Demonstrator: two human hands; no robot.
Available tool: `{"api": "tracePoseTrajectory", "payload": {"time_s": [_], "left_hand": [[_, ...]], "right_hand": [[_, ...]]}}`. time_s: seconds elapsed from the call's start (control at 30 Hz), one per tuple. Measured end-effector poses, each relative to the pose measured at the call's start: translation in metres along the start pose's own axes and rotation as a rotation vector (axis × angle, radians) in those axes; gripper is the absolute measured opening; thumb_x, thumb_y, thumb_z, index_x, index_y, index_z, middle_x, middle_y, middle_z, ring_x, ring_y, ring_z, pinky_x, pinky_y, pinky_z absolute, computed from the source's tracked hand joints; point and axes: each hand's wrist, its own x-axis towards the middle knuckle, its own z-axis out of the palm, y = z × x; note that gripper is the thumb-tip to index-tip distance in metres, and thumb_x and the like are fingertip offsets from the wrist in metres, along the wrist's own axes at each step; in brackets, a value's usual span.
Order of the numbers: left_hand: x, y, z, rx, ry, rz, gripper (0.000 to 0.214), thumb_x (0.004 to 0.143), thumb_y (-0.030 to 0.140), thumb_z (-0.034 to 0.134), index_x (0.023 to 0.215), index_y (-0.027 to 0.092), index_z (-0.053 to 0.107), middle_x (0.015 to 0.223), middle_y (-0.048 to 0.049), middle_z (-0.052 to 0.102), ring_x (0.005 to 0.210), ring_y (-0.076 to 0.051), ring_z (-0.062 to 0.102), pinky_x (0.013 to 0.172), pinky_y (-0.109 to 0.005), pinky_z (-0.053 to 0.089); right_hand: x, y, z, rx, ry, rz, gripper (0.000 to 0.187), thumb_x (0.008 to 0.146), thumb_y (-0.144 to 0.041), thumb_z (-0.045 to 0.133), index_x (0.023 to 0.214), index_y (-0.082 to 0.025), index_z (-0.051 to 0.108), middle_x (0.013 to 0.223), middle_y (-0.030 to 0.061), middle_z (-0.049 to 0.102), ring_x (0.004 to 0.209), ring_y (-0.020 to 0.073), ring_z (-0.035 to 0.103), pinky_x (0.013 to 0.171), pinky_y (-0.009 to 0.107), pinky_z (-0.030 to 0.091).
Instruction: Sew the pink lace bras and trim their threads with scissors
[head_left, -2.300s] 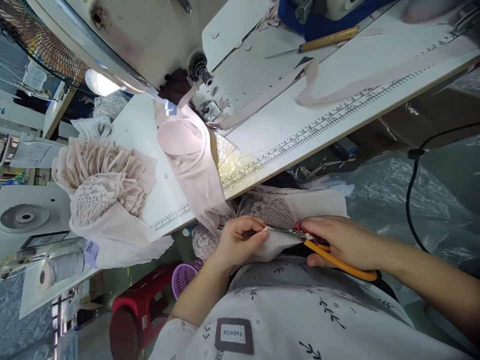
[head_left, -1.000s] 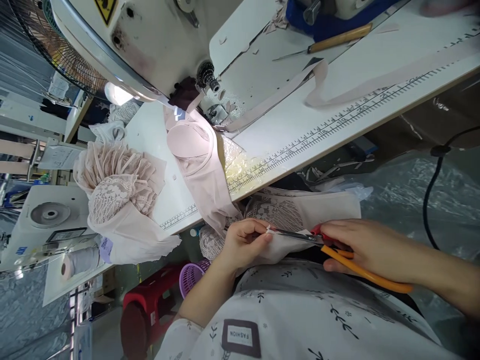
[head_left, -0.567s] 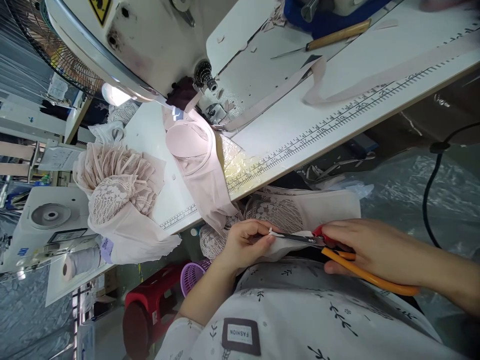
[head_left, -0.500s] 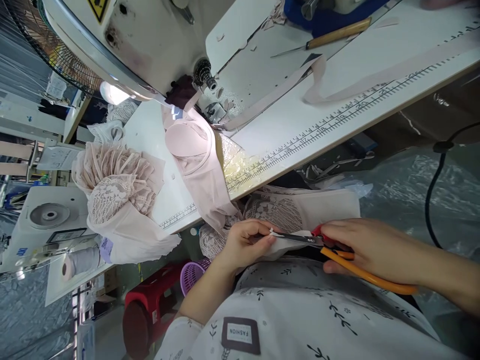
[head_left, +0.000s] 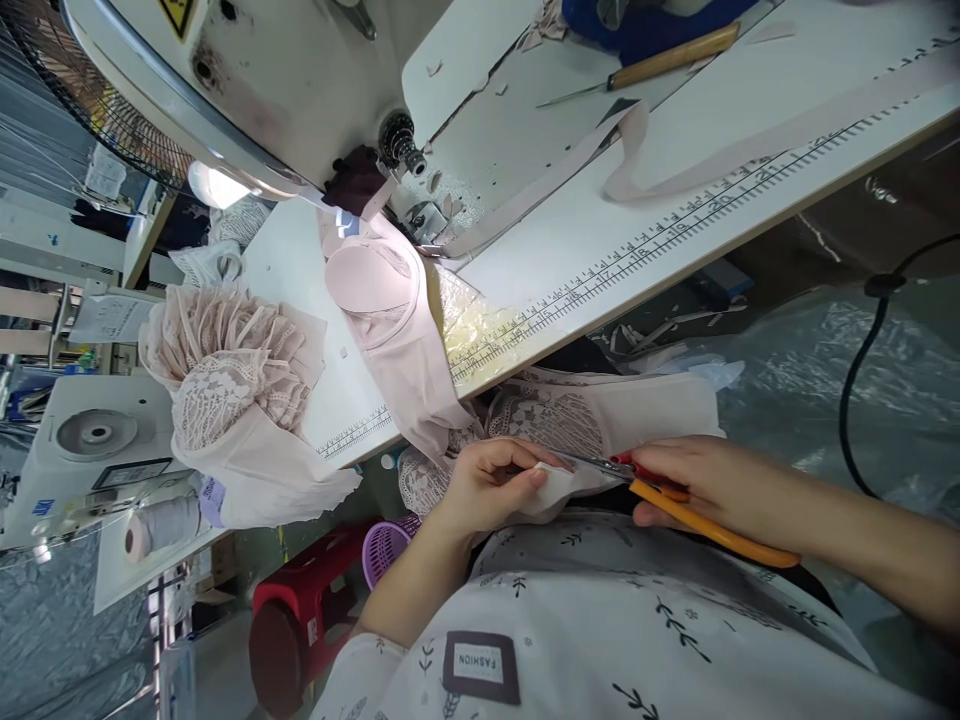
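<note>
My left hand (head_left: 487, 485) pinches the edge of a pale pink lace garment (head_left: 570, 425) lying on my lap below the table edge. My right hand (head_left: 697, 480) grips orange-handled scissors (head_left: 697, 520), whose steel blades reach left across the fabric to my left fingertips. The garment runs up over the table edge to a pink padded cup (head_left: 367, 280) lying under the presser foot of the white sewing machine (head_left: 300, 70).
A heap of pink lace pieces (head_left: 225, 370) lies at the left on the white table (head_left: 675, 170), which has a printed ruler along its edge. A pink strip (head_left: 675, 180) and a wooden-handled awl (head_left: 660, 62) lie farther back. A black cable (head_left: 855, 400) hangs at the right. A purple basket (head_left: 386, 550) and red stool (head_left: 300, 610) stand below.
The scissors have moved left along the fabric edge toward my left fingers, and the blades look more closed. My left hand keeps its pinch.
</note>
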Motion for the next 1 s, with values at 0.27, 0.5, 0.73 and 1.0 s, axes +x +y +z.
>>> {"api": "tracePoseTrajectory", "payload": {"time_s": [0.27, 0.5, 0.73, 1.0], "left_hand": [[-0.003, 0.001, -0.003, 0.051, 0.116, 0.01, 0.025, 0.079, 0.034, 0.066, 0.066, 0.014, 0.062, 0.081, -0.0096, 0.071, 0.07, -0.015, 0.065, 0.062, -0.024, 0.05], [-0.003, -0.001, -0.001, 0.052, 0.139, 0.028, 0.025, 0.08, 0.034, 0.066, 0.066, 0.014, 0.061, 0.081, -0.0093, 0.07, 0.067, -0.014, 0.063, 0.059, -0.023, 0.048], [-0.002, -0.001, -0.001, 0.015, 0.151, 0.042, 0.02, 0.08, 0.03, 0.066, 0.067, 0.015, 0.061, 0.08, -0.0076, 0.07, 0.068, -0.013, 0.062, 0.059, -0.022, 0.048], [-0.002, 0.002, 0.002, 0.013, 0.153, -0.02, 0.029, 0.079, 0.039, 0.066, 0.064, 0.015, 0.059, 0.078, -0.0083, 0.07, 0.067, -0.015, 0.062, 0.059, -0.025, 0.05]], "right_hand": [[0.0, -0.002, -0.005, -0.14, -0.144, 0.083, 0.044, 0.072, -0.064, 0.056, 0.073, -0.021, 0.049, 0.077, 0.0065, 0.06, 0.07, 0.0263, 0.057, 0.059, 0.034, 0.039], [0.001, 0.001, 0.001, -0.149, -0.077, 0.077, 0.045, 0.07, -0.066, 0.057, 0.066, -0.022, 0.046, 0.068, 0.005, 0.058, 0.063, 0.0249, 0.056, 0.054, 0.032, 0.036], [0.002, 0.0, 0.003, -0.095, -0.053, 0.084, 0.044, 0.069, -0.063, 0.057, 0.061, -0.023, 0.041, 0.064, 0.0053, 0.057, 0.061, 0.025, 0.056, 0.054, 0.034, 0.038], [0.001, 0.013, 0.008, 0.0, 0.211, -0.032, 0.041, 0.076, -0.061, 0.053, 0.063, -0.024, 0.04, 0.06, 0.0029, 0.051, 0.053, 0.0201, 0.05, 0.048, 0.032, 0.039]]}}
